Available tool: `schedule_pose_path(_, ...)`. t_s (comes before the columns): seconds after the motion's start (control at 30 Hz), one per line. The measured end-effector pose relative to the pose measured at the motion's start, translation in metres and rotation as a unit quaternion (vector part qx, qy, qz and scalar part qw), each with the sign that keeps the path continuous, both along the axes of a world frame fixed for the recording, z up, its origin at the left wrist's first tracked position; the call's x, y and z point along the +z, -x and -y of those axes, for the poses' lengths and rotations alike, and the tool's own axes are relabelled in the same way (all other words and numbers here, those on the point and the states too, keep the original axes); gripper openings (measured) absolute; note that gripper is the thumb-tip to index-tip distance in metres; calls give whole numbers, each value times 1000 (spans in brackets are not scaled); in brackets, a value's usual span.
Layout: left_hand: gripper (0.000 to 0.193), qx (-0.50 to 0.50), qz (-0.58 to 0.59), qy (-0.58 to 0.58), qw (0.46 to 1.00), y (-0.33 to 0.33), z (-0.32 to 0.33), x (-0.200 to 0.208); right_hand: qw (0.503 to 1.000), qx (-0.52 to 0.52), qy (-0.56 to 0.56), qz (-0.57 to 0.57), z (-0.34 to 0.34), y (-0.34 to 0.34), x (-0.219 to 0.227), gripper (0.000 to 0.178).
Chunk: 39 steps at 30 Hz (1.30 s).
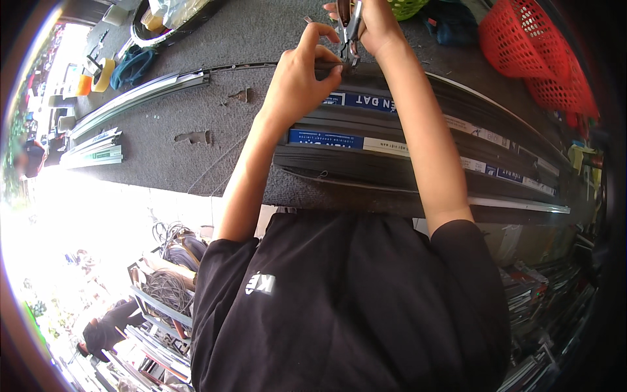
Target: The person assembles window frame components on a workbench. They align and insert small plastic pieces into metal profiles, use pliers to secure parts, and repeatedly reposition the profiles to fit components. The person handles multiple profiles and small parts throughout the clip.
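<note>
My right hand (379,29) is at the far side of the carpeted bench (163,114), closed around a pair of metal pliers (353,32). Their jaws point down toward a thin dark strip (330,65). Just left of the jaws, my left hand (297,78) has its fingers curled, with thumb and fingertips closed on that strip; part of it is hidden by the hand. Nearer to me, beneath both forearms, lie several long dark metal profiles (366,121) with blue and white labels.
Red plastic baskets (532,42) stand at the far right. A yellow tape roll (103,75), a blue cloth (132,66) and pale profiles (140,98) lie on the left. Below left are coiled cords (166,291) in a rack and a person in dark clothes (111,326).
</note>
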<state>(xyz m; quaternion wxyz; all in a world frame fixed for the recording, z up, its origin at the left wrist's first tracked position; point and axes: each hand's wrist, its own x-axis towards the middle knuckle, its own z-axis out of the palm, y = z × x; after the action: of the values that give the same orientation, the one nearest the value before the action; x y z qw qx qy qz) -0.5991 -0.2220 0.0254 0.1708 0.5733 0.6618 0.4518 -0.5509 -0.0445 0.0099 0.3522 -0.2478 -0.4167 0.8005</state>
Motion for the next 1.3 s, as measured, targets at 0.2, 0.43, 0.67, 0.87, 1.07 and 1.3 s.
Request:
schedule_pose_path(0.2,43,7,-5,-5,1000,2,-3,-4,998,47,5,30,-17,9,-9,17)
schedule_pose_path(0.43,41,14,-16,3,1000,0,-4,-5,996,-16,-65,63,-1,13,2,19)
schedule_pose_path(0.67,42,33,-1,21,999,2,-4,-19,982,41,-164,87,-2,1,4,60)
schedule_pose_path(0.87,45,42,-2,-10,999,7,-1,-39,819,-268,-495,112,45,-19,-5,45)
schedule_pose_path(1.07,34,33,14,50,998,8,-3,-42,744,-353,-564,-63,83,-85,55,20)
schedule_pose_path(1.3,45,76,-289,-13,954,-72,15,7,933,-168,-299,-105,150,-259,103,22)
